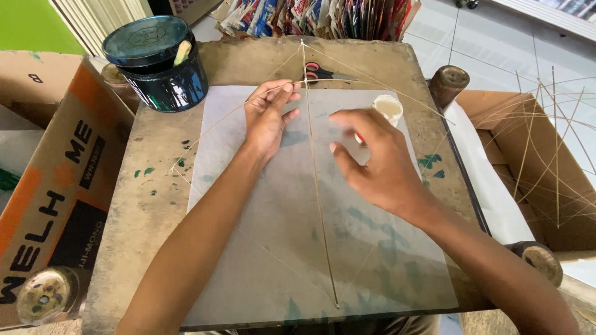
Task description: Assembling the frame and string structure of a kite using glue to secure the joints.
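Left hand is pressing fingertips, loosely curled, onto the bowed bamboo stick atop the thin paper sheet; the upright spine stick is running away from the body between both hands; right hand is hovering half-open, holding nothing discernible

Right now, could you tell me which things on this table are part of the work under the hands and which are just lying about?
In use:
left hand pressing the bowed stick
right hand
upright stick
thin paper sheet
small white pot

Lying about:
scissors
dark lidded tub
cardboard box of stick frames
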